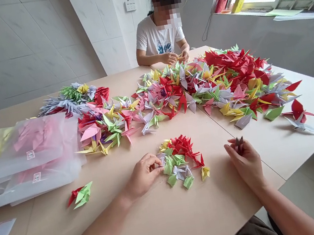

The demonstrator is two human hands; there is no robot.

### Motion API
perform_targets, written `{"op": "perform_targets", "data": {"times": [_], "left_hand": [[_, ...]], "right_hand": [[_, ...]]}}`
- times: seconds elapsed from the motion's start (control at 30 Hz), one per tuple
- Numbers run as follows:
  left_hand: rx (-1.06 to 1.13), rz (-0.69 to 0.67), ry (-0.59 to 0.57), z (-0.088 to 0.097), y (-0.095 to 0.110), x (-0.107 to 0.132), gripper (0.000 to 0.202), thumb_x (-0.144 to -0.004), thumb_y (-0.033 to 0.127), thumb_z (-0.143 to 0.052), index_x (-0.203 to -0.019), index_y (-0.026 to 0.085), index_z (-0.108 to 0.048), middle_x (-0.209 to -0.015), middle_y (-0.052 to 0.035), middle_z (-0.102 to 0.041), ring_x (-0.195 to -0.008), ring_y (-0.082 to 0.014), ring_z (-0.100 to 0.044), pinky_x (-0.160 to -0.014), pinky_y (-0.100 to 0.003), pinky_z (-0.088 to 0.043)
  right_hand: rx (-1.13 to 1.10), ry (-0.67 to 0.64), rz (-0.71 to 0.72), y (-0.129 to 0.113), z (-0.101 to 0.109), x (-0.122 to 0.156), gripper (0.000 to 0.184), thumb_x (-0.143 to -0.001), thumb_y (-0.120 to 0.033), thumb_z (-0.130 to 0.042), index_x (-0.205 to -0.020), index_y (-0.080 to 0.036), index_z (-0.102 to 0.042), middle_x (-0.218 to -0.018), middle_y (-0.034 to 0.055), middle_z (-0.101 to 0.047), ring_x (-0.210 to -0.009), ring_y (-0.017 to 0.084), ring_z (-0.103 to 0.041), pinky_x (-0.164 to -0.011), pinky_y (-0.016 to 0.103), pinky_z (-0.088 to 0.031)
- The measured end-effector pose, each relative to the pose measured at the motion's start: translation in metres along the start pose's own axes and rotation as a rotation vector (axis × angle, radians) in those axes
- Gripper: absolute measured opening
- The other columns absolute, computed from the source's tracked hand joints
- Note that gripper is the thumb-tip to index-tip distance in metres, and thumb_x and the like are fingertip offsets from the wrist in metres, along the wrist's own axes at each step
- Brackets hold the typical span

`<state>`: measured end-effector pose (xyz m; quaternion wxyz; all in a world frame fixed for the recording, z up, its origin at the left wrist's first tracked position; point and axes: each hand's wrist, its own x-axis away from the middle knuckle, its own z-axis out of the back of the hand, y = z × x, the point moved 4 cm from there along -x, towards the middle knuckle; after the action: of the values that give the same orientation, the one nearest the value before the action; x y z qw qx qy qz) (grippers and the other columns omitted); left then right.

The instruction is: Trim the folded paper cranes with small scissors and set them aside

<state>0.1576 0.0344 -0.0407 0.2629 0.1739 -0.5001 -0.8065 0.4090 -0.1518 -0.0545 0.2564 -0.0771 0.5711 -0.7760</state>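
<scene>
My left hand (144,174) rests on the wooden table (152,227), fingers pinched on a pale folded paper crane at the left edge of a small pile of paper cranes (180,158) in red, green, yellow and lilac. To the right of that pile my right hand (245,158) is closed around a dark folded paper piece (238,144) that sticks up between its fingers. Beyond both hands a long heap of coloured paper cranes (200,85) runs across the table.
A person in a white T-shirt (158,38) sits at the far side, folding paper with both hands. Clear plastic bags of cranes (24,157) are stacked at the left. A red and green crane pair (79,195) lies near them. A window sill (278,11) is at the right.
</scene>
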Motion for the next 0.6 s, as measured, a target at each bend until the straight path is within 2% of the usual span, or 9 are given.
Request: {"op": "perform_targets", "data": {"times": [0.1, 0.2, 0.27, 0.4, 0.5, 0.6], "left_hand": [[0.018, -0.081, 0.079, 0.005, 0.012, -0.001, 0.012, -0.081, 0.022, -0.051, -0.08, 0.021, -0.063, -0.09, -0.005, -0.056, -0.08, -0.0163, -0.054, -0.07, -0.025, -0.043], [-0.021, -0.156, 0.148, 0.009, 0.028, -0.005, 0.016, -0.083, 0.018, -0.048, -0.084, 0.021, -0.063, -0.098, -0.0058, -0.054, -0.088, -0.0164, -0.054, -0.076, -0.025, -0.043], [-0.046, -0.189, 0.152, 0.008, 0.038, -0.01, 0.018, -0.084, 0.016, -0.047, -0.086, 0.022, -0.064, -0.094, -0.0055, -0.053, -0.084, -0.0153, -0.054, -0.074, -0.025, -0.044], [-0.037, -0.282, 0.128, 0.002, 0.052, -0.022, 0.022, -0.086, 0.014, -0.043, -0.089, 0.022, -0.064, -0.085, -0.0041, -0.053, -0.078, -0.0134, -0.054, -0.072, -0.024, -0.045], [0.015, -0.306, 0.15, 0.0, 0.051, -0.027, 0.02, -0.085, 0.011, -0.044, -0.089, 0.02, -0.061, -0.086, -0.0033, -0.056, -0.078, -0.0123, -0.055, -0.072, -0.023, -0.045], [0.059, -0.288, 0.165, -0.002, 0.044, -0.029, 0.018, -0.082, 0.008, -0.046, -0.086, 0.019, -0.06, -0.087, -0.0032, -0.058, -0.083, -0.0131, -0.056, -0.075, -0.024, -0.045]], "right_hand": [[-0.032, -0.157, 0.034, -0.031, -0.025, 0.012, 0.025, -0.077, -0.041, -0.059, -0.09, -0.02, -0.057, -0.061, -0.004, -0.041, -0.052, 0.01, -0.035, -0.047, 0.022, -0.031], [-0.049, -0.509, 0.073, -0.068, -0.065, 0.024, 0.027, -0.083, -0.043, -0.052, -0.09, -0.018, -0.06, -0.062, -0.002, -0.045, -0.054, 0.011, -0.039, -0.049, 0.023, -0.033], [-0.072, -0.656, 0.125, -0.089, -0.088, 0.028, 0.028, -0.084, -0.043, -0.051, -0.089, -0.017, -0.06, -0.062, -0.0017, -0.046, -0.055, 0.011, -0.039, -0.049, 0.022, -0.033], [-0.125, -0.707, 0.181, -0.105, -0.114, 0.024, 0.026, -0.083, -0.041, -0.054, -0.086, -0.016, -0.061, -0.067, -0.0008, -0.05, -0.059, 0.011, -0.041, -0.052, 0.022, -0.034], [-0.24, -0.734, 0.053, -0.099, -0.122, 0.016, 0.028, -0.084, -0.041, -0.052, -0.085, -0.015, -0.061, -0.067, -0.0003, -0.051, -0.061, 0.012, -0.046, -0.055, 0.023, -0.038], [-0.354, -0.735, -0.118, -0.091, -0.124, 0.011, 0.026, -0.08, -0.041, -0.057, -0.08, -0.015, -0.059, -0.063, -0.0014, -0.05, -0.059, 0.012, -0.048, -0.056, 0.024, -0.041]]}}
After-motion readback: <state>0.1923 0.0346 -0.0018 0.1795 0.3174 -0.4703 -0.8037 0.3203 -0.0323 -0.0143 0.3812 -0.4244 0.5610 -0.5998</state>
